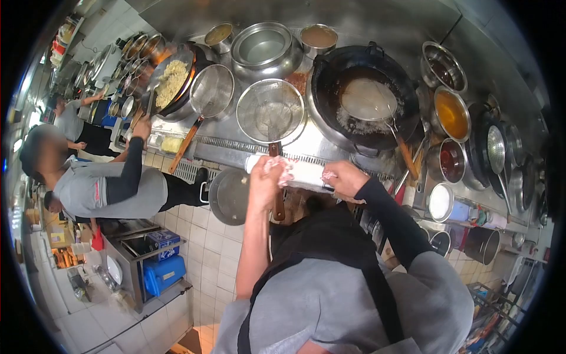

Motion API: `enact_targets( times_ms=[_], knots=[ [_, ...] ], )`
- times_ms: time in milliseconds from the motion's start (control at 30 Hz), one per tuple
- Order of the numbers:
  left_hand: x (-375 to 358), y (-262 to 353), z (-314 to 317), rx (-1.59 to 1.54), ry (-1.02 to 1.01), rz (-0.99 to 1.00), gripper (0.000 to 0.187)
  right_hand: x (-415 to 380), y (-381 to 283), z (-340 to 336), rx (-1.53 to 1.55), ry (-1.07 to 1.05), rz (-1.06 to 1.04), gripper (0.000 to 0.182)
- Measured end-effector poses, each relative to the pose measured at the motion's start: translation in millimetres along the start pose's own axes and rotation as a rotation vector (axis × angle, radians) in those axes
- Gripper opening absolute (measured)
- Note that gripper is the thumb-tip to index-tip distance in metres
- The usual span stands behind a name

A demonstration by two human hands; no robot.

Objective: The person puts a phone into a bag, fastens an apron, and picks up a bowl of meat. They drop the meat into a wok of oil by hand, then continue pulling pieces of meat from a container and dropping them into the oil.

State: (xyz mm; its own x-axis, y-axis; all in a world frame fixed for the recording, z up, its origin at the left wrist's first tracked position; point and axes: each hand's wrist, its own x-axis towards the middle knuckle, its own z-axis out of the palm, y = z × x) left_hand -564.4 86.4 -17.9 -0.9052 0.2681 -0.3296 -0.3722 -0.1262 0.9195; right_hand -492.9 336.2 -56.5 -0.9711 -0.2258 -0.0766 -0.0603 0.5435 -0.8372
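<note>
A shallow white tray (308,173) is at the stove's front edge, close to my body. My left hand (264,182) is closed at its left end, around a clump of pink-and-white pieces (287,169) that look like raw meat. At the right end, my right hand (348,179) is closed with a smaller pink-and-white bit at its fingertips. Whether the fingers also grip the tray is hidden. Just beyond my left hand lies a round mesh strainer (270,112); its wooden handle passes under the hand.
A black wok (330,71) with bubbling dark oil and a ladle-like strainer (368,99) stands ahead. Bowls of orange liquid (452,114) and red sauce (452,160) line the right. At left, a co-worker (112,183) tends a flaming pan (171,82). A large pot (229,197) stands below.
</note>
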Motion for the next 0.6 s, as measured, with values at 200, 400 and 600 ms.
enact_targets(
  times_ms=[200,400,600],
  knots=[
    [6,6,-19,-0.137,0.032,0.004,0.013,-7,-4,-19,1.194,-0.03,0.278,0.022],
    [-3,-8,-10,-0.197,-0.031,-0.084,0.019,4,-25,-14,1.627,0.18,0.354,0.025],
    [-7,-19,-9,-0.252,-0.101,-0.091,0.019,5,-15,-4,1.613,0.188,0.274,0.023]
  ],
)
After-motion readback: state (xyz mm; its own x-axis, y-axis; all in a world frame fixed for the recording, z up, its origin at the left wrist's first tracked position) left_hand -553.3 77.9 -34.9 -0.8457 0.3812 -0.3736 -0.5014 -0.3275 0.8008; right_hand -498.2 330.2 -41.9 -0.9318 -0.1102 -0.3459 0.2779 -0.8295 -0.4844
